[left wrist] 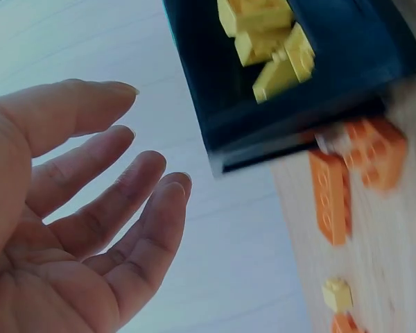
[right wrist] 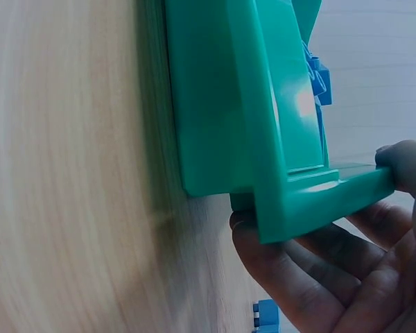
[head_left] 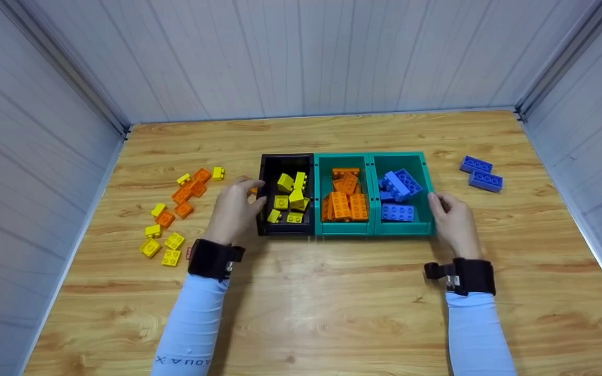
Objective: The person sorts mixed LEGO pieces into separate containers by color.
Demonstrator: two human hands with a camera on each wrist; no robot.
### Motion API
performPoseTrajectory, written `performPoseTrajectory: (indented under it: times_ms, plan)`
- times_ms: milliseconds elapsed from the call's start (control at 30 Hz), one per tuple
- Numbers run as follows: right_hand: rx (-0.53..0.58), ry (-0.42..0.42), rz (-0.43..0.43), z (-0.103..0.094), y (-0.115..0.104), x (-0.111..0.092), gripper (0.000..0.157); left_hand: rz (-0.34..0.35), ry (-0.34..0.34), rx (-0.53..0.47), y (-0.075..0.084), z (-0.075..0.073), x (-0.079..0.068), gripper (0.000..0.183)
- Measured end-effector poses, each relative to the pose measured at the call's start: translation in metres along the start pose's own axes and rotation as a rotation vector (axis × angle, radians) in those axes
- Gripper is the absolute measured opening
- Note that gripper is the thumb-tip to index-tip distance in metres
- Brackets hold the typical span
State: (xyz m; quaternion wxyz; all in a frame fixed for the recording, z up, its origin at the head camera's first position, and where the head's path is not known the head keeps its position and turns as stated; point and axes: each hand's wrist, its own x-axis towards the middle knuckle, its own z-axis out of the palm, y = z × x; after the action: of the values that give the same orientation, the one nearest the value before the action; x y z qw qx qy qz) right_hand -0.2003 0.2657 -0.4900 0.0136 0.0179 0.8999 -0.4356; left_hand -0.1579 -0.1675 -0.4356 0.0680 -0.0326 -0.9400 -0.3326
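A black bin [head_left: 286,228] holding yellow bricks [head_left: 281,202] stands at the left of a joined row. Beside it are a middle green bin [head_left: 344,228] with orange bricks [head_left: 341,206] and a right green bin [head_left: 403,230] with blue bricks [head_left: 397,212]. My right hand [head_left: 456,224] grips the right green bin's outer rim, thumb on top and fingers beneath it. My left hand [head_left: 232,209] is by the black bin's left side; the left wrist view shows its relaxed fingers apart from the bin [left wrist: 263,121], holding nothing.
Loose orange bricks [head_left: 182,195] and yellow bricks [head_left: 174,241] lie scattered on the wooden table [head_left: 322,303] at left. Some orange bricks [left wrist: 331,194] lie close by the black bin. Two blue bricks [head_left: 485,180] lie at right. Pale panel walls [head_left: 322,57] enclose the table's back and sides.
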Motion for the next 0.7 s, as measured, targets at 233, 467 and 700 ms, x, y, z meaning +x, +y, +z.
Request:
performPoseTrajectory:
  times_ms: [233,467,700]
  plan:
    - [-0.015,0.000,-0.002,0.000,-0.002,0.001,0.060,-0.050,0.008,0.050,-0.042,-0.024,-0.021,0.037]
    - [-0.027,0.023,-0.015,0.001,0.001,0.001,0.061,-0.166,-0.018,0.103,-0.080,-0.046,-0.053,0.044]
    - [-0.010,0.003,0.014,0.000,0.000,-0.001,0.062,-0.266,-0.004,0.201,-0.108,-0.058,-0.086,0.037]
